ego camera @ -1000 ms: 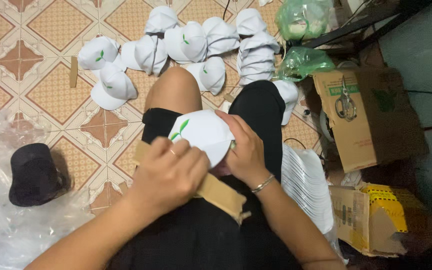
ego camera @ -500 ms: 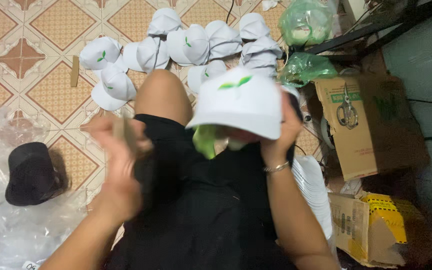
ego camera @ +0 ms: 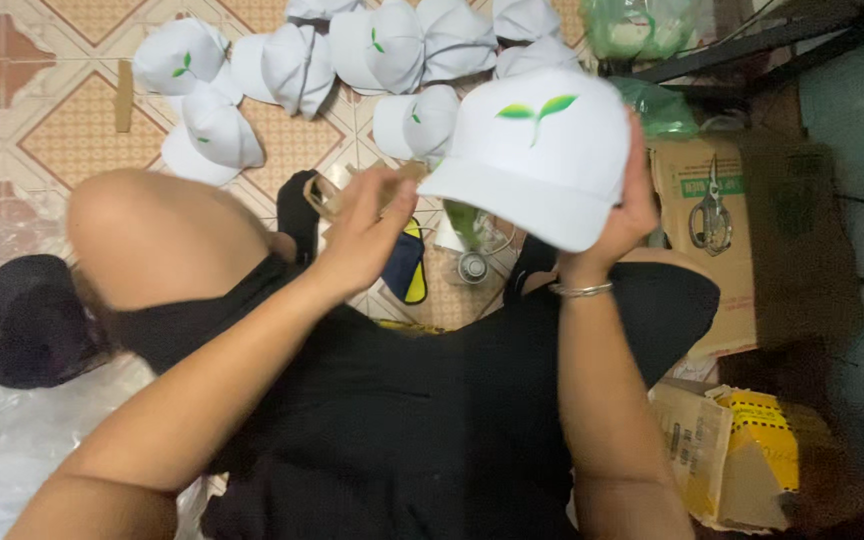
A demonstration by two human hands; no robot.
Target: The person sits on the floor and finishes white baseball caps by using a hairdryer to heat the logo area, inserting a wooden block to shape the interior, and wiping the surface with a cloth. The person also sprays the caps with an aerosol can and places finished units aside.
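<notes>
Head view shows the right hand [ego camera: 624, 215] clamped on a white cap [ego camera: 542, 150] with a green leaf logo, held up above the lap, brim toward the person. The left hand [ego camera: 367, 235] is beside it, fingers closed around a piece of brown cardboard [ego camera: 337, 190]; it does not touch the cap. More white caps [ego camera: 292, 65] lie on the tiled floor [ego camera: 72, 130]. Scissors [ego camera: 714, 210] rest on a cardboard box [ego camera: 742, 290]. A black cap [ego camera: 37, 320] lies at the left.
</notes>
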